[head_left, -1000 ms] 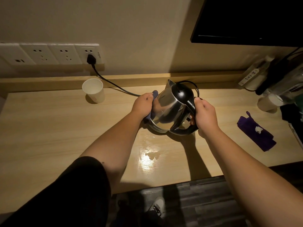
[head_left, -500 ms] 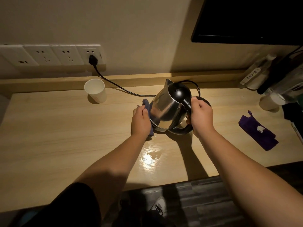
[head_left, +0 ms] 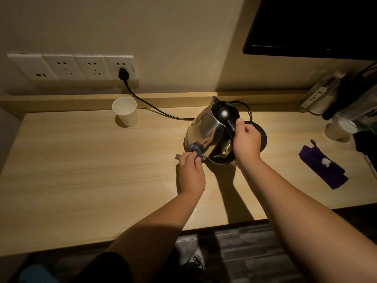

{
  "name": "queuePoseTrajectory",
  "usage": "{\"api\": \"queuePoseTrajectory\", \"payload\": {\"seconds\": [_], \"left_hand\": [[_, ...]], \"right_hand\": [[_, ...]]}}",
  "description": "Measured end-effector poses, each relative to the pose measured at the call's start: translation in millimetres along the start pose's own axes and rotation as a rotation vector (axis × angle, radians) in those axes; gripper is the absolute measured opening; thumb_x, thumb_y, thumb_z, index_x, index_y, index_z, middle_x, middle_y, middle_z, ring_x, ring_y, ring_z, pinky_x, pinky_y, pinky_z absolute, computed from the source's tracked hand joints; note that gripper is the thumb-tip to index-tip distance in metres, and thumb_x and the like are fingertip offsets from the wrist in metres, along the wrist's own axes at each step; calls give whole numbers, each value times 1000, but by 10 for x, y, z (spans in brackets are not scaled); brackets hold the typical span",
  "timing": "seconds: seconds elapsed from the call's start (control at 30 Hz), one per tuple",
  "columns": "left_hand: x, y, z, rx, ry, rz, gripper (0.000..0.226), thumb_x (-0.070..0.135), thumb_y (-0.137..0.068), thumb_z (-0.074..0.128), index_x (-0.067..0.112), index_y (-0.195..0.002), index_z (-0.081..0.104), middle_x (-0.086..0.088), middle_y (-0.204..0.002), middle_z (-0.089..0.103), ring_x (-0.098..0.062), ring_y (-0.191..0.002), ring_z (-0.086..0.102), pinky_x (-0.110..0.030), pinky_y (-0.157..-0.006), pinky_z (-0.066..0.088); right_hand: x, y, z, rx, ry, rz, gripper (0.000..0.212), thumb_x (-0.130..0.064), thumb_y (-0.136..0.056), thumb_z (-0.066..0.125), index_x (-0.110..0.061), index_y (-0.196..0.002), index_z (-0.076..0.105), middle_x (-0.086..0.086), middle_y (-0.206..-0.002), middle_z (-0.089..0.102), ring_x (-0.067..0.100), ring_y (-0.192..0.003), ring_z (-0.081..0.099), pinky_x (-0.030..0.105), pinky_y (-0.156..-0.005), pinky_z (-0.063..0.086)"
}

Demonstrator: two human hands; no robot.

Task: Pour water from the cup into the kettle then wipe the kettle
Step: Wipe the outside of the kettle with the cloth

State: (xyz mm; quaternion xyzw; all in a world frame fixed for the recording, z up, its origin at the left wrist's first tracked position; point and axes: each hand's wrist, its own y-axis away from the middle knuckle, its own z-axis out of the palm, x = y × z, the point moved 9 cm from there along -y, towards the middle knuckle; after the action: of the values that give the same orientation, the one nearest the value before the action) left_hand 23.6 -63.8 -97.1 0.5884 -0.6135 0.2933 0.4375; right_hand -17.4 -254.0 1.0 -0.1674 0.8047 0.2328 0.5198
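right hand [head_left: 246, 142] is wrapped tight round the black handle of the kettle [head_left: 206, 135], tipping it off its round base [head_left: 262, 137] so the steel side faces up and left. left hand [head_left: 190, 170] is pinched closed on a small bluish cloth [head_left: 194, 149], pressed against the lower edge of the kettle body just above the surface [head_left: 81, 170]. paper cup [head_left: 124, 111] stands upright well off to the left near the back ledge, so i'd guess pouring is done and this is the wiping part.

tips for doing it right, imo: keep that handle grip firm since there's probably water inside and a tilt too far sends it out the spout. wipe in long strokes round the body, turn the kettle rather than reaching behind it. mind the cord [head_left: 159, 111] trailing to the wall socket [head_left: 121, 67], don't drag it. and keep water off the base before setting the kettle back.
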Motion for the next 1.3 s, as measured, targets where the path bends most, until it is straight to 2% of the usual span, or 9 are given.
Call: {"api": "queuePoseTrajectory", "payload": {"seconds": [0.23,0.37,0.5,0.67,0.77,0.9,1.07,1.23,1.3], "left_hand": [[0,210,340,-137,-95,58,31,21,-101,44,11,-125,60,0,-130,49,-16,-114,51,-20,-93,36],[49,151,397,-271,-168,118,32,21,-101,44,15,-128,60,0,-132,49,-17,-114,52,-23,-93,39],[104,120,410,-453,-200,172,30,19,-100,44,16,-123,63,-2,-127,53,-15,-109,52,-19,-88,34],[-6,78,170,-571,-186,91,31,22,-100,47,20,-128,60,-1,-125,57,-13,-112,52,-18,-89,33],[-34,97,-24,-670,-147,53,30,21,-100,48,19,-127,61,1,-124,61,-14,-113,54,-21,-89,36],[-21,78,-358,-668,-113,21,29,20,-100,49,17,-126,62,6,-121,62,-9,-109,55,-18,-88,36],[18,53,-669,-650,-119,10,29,21,-100,49,17,-125,64,5,-119,65,-9,-107,58,-17,-87,39],[81,127,-794,-688,-42,-62,26,24,-100,49,22,-119,67,7,-112,69,-11,-103,63,-30,-94,48],[95,191,-803,-701,31,-112,24,24,-100,50,21,-116,68,3,-109,71,-16,-103,65,-33,-93,50]], "right_hand": [[-32,74,41,-19,80,-113,39,-40,-101,43,-8,-90,62,4,-74,58,14,-68,53,28,-60,41],[29,45,62,-37,110,-140,34,-43,-99,45,-13,-97,62,-2,-77,60,14,-74,56,30,-65,43],[72,71,59,-62,168,-199,36,-43,-99,46,-14,-110,64,1,-91,65,19,-87,61,36,-73,49],[40,22,-2,-93,243,-244,37,-44,-100,45,-16,-115,64,2,-96,68,19,-91,62,38,-77,52],[-7,-69,-20,-179,284,-265,35,-46,-100,45,-19,-109,66,-1,-92,68,18,-90,63,38,-77,52],[-88,-207,-68,-336,379,-309,32,-45,-101,45,-24,-102,69,-5,-88,67,15,-87,62,30,-69,47],[-215,-304,-137,-585,470,-317,29,-43,-103,44,-36,-118,68,-14,-99,66,15,-98,60,34,-82,46],[-304,-435,-146,-721,617,-379,29,-42,-103,45,-40,-125,65,-4,-116,68,20,-110,58,41,-96,44],[-331,-448,-127,-762,695,-422,32,-41,-103,44,-35,-125,67,0,-114,68,23,-110,59,39,-91,42]]}}
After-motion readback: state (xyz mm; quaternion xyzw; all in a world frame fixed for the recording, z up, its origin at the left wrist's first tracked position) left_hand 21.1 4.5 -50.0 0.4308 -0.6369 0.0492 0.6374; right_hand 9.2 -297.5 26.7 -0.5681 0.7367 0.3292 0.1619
